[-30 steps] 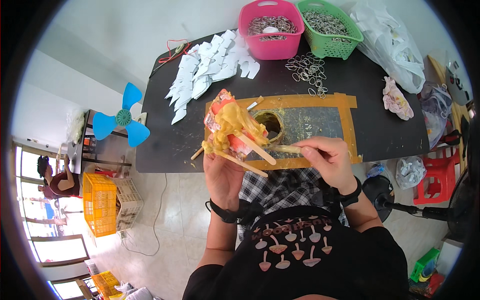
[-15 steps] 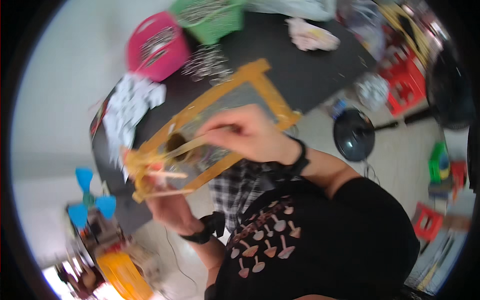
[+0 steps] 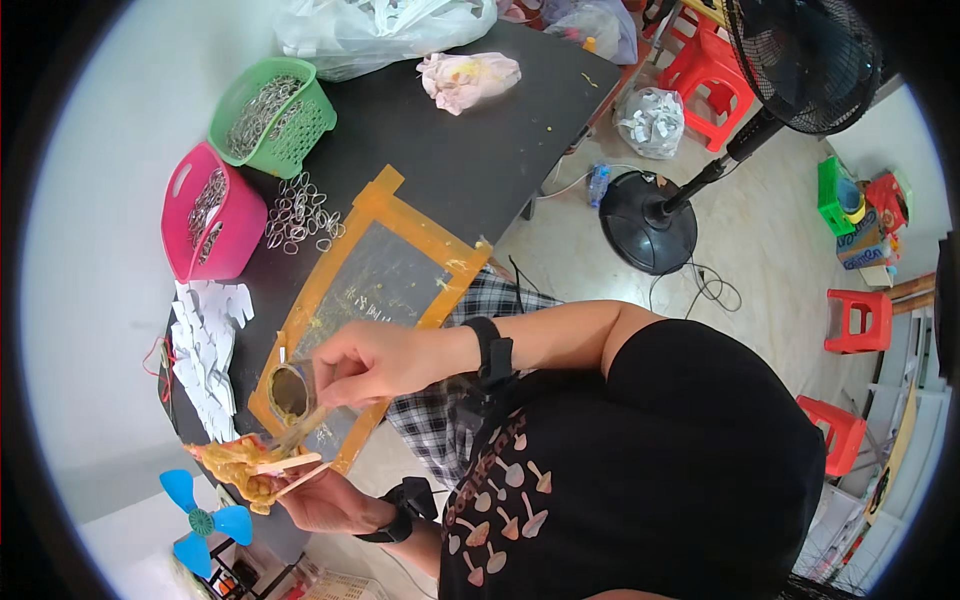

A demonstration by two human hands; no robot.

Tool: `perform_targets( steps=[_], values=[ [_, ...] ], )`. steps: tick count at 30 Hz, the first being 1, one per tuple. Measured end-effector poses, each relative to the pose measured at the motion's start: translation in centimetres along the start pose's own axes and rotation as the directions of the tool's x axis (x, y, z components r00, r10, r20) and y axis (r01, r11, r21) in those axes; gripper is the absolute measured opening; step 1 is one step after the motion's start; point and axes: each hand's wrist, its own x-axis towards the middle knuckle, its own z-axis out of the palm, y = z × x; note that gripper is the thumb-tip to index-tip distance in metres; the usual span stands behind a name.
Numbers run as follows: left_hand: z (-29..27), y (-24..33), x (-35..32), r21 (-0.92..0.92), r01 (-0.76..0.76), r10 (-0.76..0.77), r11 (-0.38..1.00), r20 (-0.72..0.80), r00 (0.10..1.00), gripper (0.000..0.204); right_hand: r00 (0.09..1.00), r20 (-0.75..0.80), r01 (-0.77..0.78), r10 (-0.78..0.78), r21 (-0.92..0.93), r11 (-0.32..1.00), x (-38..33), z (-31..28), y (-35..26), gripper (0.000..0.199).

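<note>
My left hand (image 3: 325, 500) is closed around a lumpy piece coated in yellow paste (image 3: 245, 470), from which two pale wooden sticks (image 3: 290, 464) jut out. Between the fingers of my right hand (image 3: 375, 362) is a thin flat stick (image 3: 298, 432), its lower end touching the paste. I cannot make out whether that end has bristles. Just left of my right hand stands a small round pot (image 3: 289, 391) with yellowish paste inside. Under it lies a glass-like sheet (image 3: 385, 262) edged with orange-brown tape (image 3: 330, 270), smeared with yellow.
Metal rings (image 3: 300, 212) lie beside a pink basket (image 3: 245, 230) and a green basket (image 3: 312, 120). White cut pieces (image 3: 205, 345) overlap on the black table (image 3: 480, 140). A stained cloth (image 3: 468, 80) sits farther back. A standing fan (image 3: 650, 225) and red stools (image 3: 715, 75) are at right.
The view has shifted, so the table items appear farther left and the picture is sharper. The stick in my right hand stays at the yellow-coated piece; both hands keep their hold.
</note>
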Motion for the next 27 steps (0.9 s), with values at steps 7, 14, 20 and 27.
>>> perform_targets(
  steps=[7,14,20,27],
  values=[
    [1.6,2.7,0.6,-0.364,0.02,-0.005,0.931,0.044,0.999,0.041,0.997,-0.075,-0.018,0.009,-0.124,0.992,-0.7,-2.3,-2.2,0.011],
    [-2.0,2.9,0.9,0.057,-0.096,0.099,0.994,-0.063,0.993,0.047,0.797,-0.572,0.165,-0.195,-0.104,0.981,-1.5,-4.9,-3.3,0.011],
    [0.4,2.5,-0.5,0.267,-0.203,0.277,0.942,-0.277,0.92,0.045,0.933,-0.318,0.137,-0.167,-0.113,0.984,0.3,0.5,-1.0,0.014],
    [0.7,3.6,-2.9,0.233,-0.138,0.207,0.963,-0.301,0.931,0.033,0.961,-0.264,0.053,-0.082,-0.115,0.992,0.7,2.1,1.4,0.018]
  ],
)
